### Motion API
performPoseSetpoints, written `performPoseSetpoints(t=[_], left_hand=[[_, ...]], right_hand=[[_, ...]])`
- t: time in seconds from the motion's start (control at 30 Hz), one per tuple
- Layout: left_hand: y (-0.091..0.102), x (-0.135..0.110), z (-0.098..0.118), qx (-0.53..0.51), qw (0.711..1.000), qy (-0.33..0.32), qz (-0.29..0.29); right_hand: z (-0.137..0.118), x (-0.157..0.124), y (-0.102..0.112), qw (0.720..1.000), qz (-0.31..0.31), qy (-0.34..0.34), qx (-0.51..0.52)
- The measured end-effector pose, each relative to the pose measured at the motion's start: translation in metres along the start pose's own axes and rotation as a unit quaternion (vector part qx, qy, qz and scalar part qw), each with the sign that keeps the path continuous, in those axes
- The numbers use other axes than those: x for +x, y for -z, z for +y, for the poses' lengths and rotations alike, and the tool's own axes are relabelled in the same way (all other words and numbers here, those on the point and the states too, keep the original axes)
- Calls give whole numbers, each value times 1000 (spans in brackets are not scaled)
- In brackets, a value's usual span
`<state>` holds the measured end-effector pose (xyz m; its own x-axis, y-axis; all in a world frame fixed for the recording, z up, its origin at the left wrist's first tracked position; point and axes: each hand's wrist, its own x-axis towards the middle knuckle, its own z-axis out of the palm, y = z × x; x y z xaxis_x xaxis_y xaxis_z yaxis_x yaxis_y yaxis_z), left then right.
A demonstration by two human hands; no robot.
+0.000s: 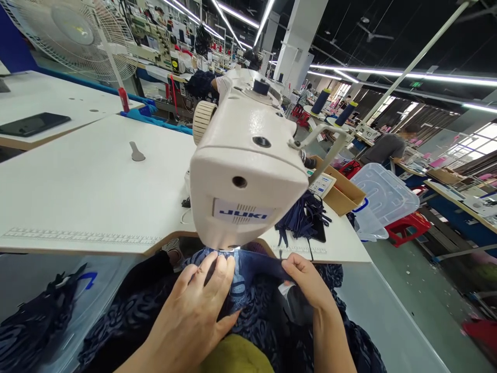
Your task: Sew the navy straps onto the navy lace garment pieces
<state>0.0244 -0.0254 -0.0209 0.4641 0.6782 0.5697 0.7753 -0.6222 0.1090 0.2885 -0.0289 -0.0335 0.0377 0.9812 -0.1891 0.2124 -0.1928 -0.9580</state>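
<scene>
A white sewing machine (248, 150) stands in front of me, its needle area hidden below the head. Patterned navy fabric (256, 308) hangs from under it over my lap. My left hand (202, 295) lies on this fabric close to the needle area, fingers stretched forward and thumb apart. A plain dark blue fabric strip (260, 262) runs from the machine to the right. Its far end is pinched between the thumb and fingers of my right hand (306, 277).
Left on the white table (77, 181) lies a small grey metal piece (136, 152). Dark strips (301, 220) are piled right of the machine beside a cardboard box (341, 189). Clear plastic bins (384, 194), a red stool (407, 228) and a fan (77, 31) stand around.
</scene>
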Motion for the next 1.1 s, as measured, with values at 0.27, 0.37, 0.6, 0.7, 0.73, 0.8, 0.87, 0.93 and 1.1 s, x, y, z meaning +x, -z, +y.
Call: performPoseSetpoints(t=[0.27,0.37,0.6,0.7,0.73,0.8,0.87,0.93,1.1], left_hand=[[9,-3,-13,-4,1000,1,9],[12,-8,-36,68,996,7,49],[-4,-13,-42,5,992,-124,22],[-7,-12,-38,-10,994,-110,10],[-7,-12,-38,-11,995,-96,16],[-6,-13,-39,-17,997,-75,30],[-6,-14,-39,-39,997,-53,37],[-7,-16,-38,-73,996,-27,38],[-10,-18,-35,-118,992,-3,37]], right_hand=[[-16,6,-22,978,16,-6,207],[-30,10,-46,970,-17,3,243],[-42,23,-100,991,18,124,40],[-46,23,-96,979,44,178,-92],[-46,22,-92,975,38,186,-112],[-45,20,-85,971,12,203,-123],[-43,19,-80,968,-16,220,-122],[-41,19,-79,966,-29,227,-121],[-45,29,-83,956,-26,250,-149]])
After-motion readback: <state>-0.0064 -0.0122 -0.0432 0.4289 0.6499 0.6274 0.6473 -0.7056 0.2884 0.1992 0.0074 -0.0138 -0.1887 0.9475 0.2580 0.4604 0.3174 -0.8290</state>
